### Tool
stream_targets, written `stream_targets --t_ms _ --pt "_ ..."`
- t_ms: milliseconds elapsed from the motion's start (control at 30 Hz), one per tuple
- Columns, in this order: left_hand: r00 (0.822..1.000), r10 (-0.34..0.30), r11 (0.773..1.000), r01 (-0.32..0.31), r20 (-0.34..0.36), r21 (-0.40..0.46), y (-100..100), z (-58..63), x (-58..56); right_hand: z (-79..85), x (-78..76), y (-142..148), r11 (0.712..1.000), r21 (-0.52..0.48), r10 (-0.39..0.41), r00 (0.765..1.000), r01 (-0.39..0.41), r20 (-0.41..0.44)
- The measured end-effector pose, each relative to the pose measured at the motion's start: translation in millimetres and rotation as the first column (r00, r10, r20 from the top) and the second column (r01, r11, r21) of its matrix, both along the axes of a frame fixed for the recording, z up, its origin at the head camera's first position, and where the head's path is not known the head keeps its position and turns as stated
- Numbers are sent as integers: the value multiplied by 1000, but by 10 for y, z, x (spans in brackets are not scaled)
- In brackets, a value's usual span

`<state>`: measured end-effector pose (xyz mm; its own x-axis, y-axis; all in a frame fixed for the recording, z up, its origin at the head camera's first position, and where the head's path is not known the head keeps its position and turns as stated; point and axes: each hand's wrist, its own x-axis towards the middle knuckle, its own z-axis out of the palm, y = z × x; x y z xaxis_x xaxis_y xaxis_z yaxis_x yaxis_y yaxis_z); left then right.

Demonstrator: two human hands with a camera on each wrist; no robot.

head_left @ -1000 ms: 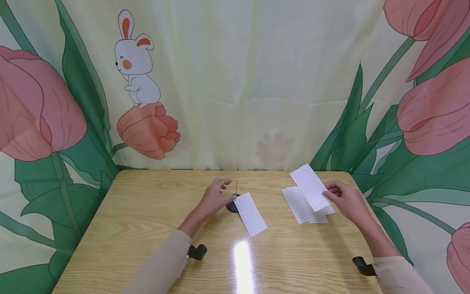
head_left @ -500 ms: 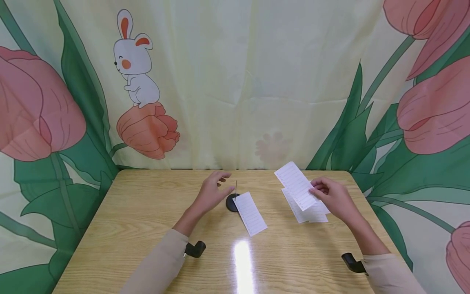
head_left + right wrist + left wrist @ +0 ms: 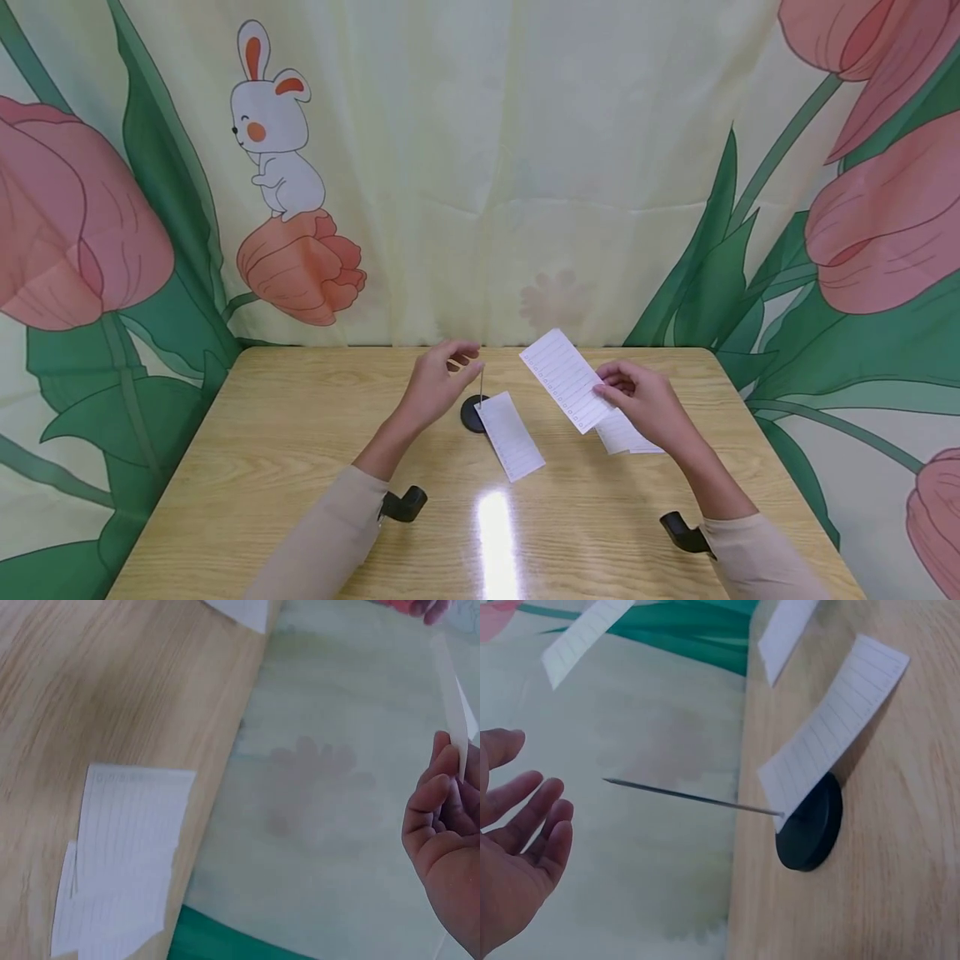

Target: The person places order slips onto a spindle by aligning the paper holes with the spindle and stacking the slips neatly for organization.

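My right hand (image 3: 647, 402) pinches a lined white paper slip (image 3: 566, 379) by its right edge, held above the table. In the right wrist view the raised slip (image 3: 453, 705) is seen almost edge-on between thumb and fingers. A bill spike with a round black base (image 3: 471, 414) and a thin upright metal pin (image 3: 690, 796) stands at the table's middle. One paper slip (image 3: 512, 437) is pierced by the pin at a corner and slants down from the base to the table. Beside the pin's tip, my left hand (image 3: 438, 379) is held with relaxed fingers, holding nothing.
Several more lined slips (image 3: 131, 840) lie overlapping on the wooden table (image 3: 300, 442), partly under my right hand in the head view. A printed curtain (image 3: 450, 167) hangs right behind the table's back edge. Black wrist mounts (image 3: 405, 504) stick out from both sleeves.
My right hand has carried the slip leftward, away from the loose slips and closer to the spike. My left hand has risen slightly near the pin's tip.
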<state>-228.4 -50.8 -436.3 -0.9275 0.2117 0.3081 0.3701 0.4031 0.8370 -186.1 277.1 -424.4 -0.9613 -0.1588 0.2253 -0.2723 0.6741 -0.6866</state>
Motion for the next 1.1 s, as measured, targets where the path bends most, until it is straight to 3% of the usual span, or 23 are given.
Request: stream_targets --t_ms 500,833,1100 --pt "999 -44 999 44 11 32 97 122 -20 -12 -35 -332 996 -36 80 997 -80 20" --pt "998 -35 998 32 48 61 84 110 -43 -46 -65 -445 992 -68 111 993 -108 38" --pt "994 -23 1000 23 110 3 44 84 -142 -105 -115 -529 991 -80 113 992 -108 61"
